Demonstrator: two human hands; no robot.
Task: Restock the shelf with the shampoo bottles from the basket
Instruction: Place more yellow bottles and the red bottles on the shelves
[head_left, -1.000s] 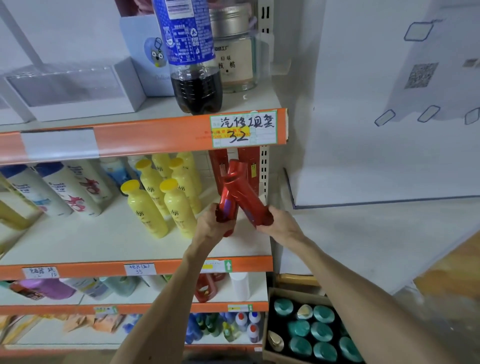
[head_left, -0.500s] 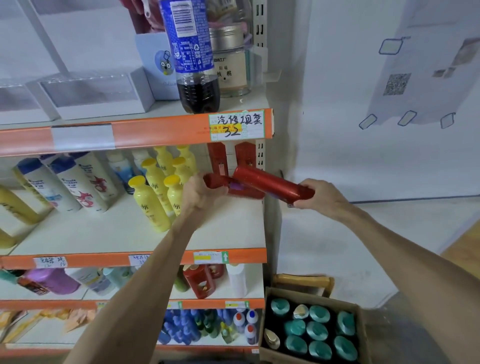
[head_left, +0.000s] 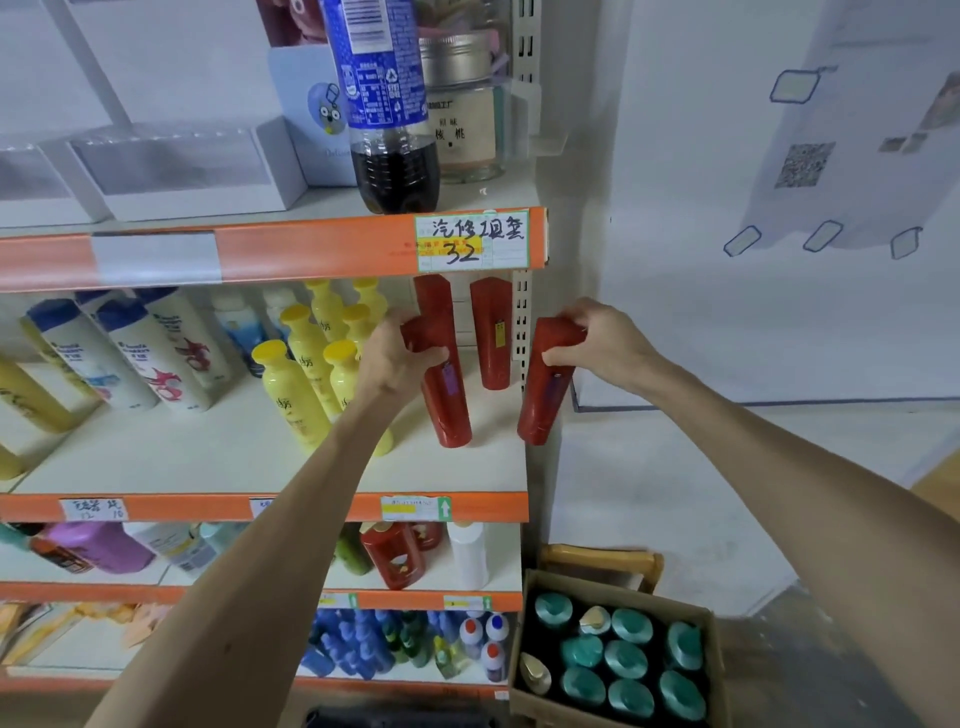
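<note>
Fingers of the left hand curl round the cap end of a glossy red shampoo bottle, its base on the middle shelf; the right hand grips a second red bottle, tilted at the shelf's right edge.

Both arms are long, slender and uncovered to the wrists: the left forearm, which bears one small dark spot, ends in a bare left hand, the right forearm in a bare right hand.
</note>
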